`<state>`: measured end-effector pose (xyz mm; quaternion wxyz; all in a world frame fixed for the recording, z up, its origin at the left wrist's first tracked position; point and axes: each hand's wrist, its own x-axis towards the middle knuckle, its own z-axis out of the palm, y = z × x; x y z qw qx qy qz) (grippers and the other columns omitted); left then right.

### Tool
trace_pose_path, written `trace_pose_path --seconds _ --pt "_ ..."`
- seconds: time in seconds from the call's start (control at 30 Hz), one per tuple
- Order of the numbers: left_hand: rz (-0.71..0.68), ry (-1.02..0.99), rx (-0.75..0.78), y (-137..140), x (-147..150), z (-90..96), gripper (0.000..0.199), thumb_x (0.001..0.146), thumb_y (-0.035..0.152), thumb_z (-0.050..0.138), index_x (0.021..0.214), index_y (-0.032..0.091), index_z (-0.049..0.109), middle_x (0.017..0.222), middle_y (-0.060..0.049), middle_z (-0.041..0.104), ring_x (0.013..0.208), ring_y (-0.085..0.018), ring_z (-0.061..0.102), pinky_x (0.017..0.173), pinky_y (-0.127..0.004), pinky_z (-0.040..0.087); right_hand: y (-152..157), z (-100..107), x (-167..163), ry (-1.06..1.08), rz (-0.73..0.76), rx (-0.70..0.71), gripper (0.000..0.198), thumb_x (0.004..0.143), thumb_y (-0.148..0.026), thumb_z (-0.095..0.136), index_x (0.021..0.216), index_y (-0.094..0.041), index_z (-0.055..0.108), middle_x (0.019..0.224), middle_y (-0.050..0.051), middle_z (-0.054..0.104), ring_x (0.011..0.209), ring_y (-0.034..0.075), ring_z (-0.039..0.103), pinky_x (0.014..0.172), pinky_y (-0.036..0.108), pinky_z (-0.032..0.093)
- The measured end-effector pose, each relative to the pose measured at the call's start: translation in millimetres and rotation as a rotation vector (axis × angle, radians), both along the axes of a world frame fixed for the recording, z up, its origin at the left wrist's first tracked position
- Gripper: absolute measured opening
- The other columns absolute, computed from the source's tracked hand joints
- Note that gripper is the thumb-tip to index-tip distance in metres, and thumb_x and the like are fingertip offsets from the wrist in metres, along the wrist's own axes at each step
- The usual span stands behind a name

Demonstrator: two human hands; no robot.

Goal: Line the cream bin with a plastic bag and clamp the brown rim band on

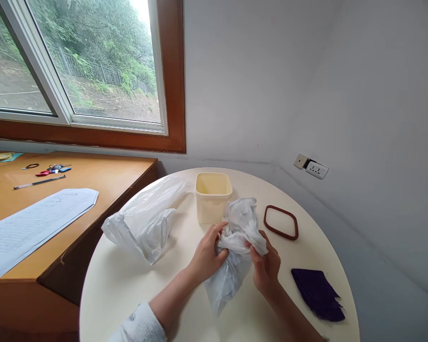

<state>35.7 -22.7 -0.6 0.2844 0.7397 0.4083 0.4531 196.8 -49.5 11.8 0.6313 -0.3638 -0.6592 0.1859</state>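
A crumpled white plastic bag [240, 237] is gripped between both hands above the round table. My left hand [210, 251] pinches its left side, thumb and fingers closed on the plastic. On the other side, my right hand [266, 266] has its fingers curled around the bag's edge. The lower part of the bag hangs down between the wrists. Just behind it stands a cream square bin [213, 202] with its top uncovered. A brown rounded-square frame [281, 222] lies flat to the right of the bag.
Another clear plastic bag [146, 218] spreads over the left of the round table [107, 294]. A dark purple cloth [318, 293] lies at the right. The wooden desk [117, 171] on the left bears papers [39, 228], a pen [39, 182] and keys [55, 169].
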Motion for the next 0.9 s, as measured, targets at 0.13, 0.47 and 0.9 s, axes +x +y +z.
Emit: trace_pose_path --seconds 0.13,0.47,0.9 --pt "0.030 -0.009 -0.014 1.0 -1.2 -1.3 0.060 0.066 0.003 0.045 0.121 0.025 0.038 0.093 -0.001 0.052 0.072 -0.013 0.049 0.066 -0.025 0.042 2.0 0.0 8.5 0.073 -0.123 -0.007 0.017 0.082 -0.027 0.044 0.086 -0.021 0.059 0.076 0.003 0.058 0.066 0.017 0.055 0.057 0.028 0.043" --pt "0.054 0.021 0.013 1.8 -3.7 5.6 0.035 0.067 0.002 0.038 0.093 0.021 0.050 0.087 -0.002 0.053 0.077 -0.016 0.050 0.068 -0.026 0.040 19.9 8.3 11.3 0.483 -0.232 -0.088 0.016 0.078 -0.030 0.049 0.088 -0.020 0.057 0.082 0.000 0.055 0.078 0.016 0.051 0.072 0.029 0.039" --pt "0.046 -0.005 0.048 2.5 -4.2 5.5 0.024 0.070 0.001 0.034 0.073 0.020 0.050 0.082 -0.003 0.050 0.077 -0.015 0.049 0.069 -0.027 0.040 37.0 -2.7 33.9 0.708 0.162 -0.395 0.025 0.074 -0.047 0.053 0.067 -0.025 0.062 0.062 0.003 0.061 0.063 0.022 0.058 0.063 0.040 0.048"
